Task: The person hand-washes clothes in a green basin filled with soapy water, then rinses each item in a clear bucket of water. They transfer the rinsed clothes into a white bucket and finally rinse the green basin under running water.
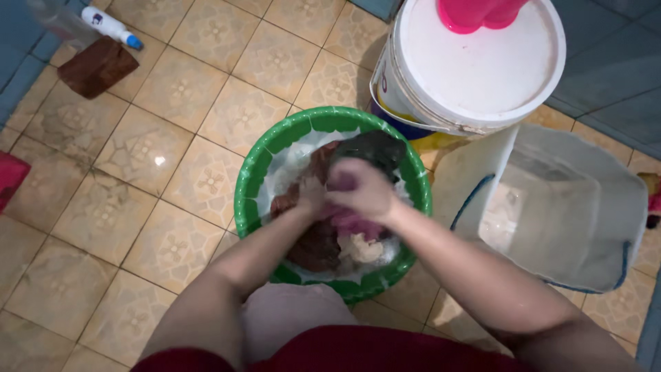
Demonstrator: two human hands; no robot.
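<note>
Clearly soaked, the pink cloth (352,222) in the green basin (256,172) at frame centre looks soft, heavy and slippery, bunched between left hand (311,196) and right hand (361,191), both grips clamped on its folds.

The floor (138,158) is laid with beige square tiles bearing a faint flower pattern, damp in places and catching a small glint of light, while blue-grey tiles run along the upper corners. A white lidded bucket (475,62) stands at the top with a pink plastic thing (475,14) on its lid, and beside it a clear plastic tub (564,207) lies tilted. At the upper left a white bottle (110,26) lies next to a brown cloth (96,67).
</note>
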